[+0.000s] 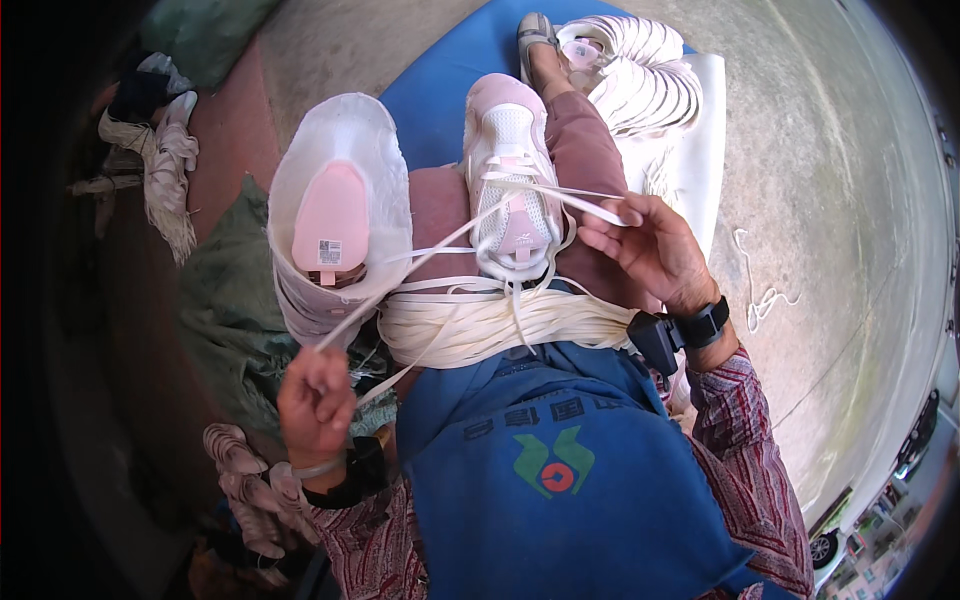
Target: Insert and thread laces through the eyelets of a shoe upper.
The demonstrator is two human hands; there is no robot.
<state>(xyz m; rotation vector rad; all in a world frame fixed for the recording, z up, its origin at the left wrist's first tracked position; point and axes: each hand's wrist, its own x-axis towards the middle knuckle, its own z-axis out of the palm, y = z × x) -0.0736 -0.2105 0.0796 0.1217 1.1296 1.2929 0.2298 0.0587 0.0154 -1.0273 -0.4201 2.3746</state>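
On my lap, between my hands, lies a pink and white sneaker upper (pixel 508 150) with its toe pointing away from me. White shoelaces (pixel 445 240) run through its eyelets and cross over the tongue. My left hand (pixel 318 395), lower and to the left, is closed on one lace pulled taut toward me; it is slightly blurred. My right hand (pixel 650 240), right of the upper, pinches the other lace between thumb and fingers. A thick bundle of cream laces (pixel 490 325) lies across my lap just below the upper.
A pale shoe piece with a pink, labelled insert (pixel 340 200) stands to the left. A stack of white uppers (pixel 645 75) rests on a white surface at the far right. More pink uppers (pixel 250 485) lie lower left. A loose lace (pixel 765 300) is on the floor.
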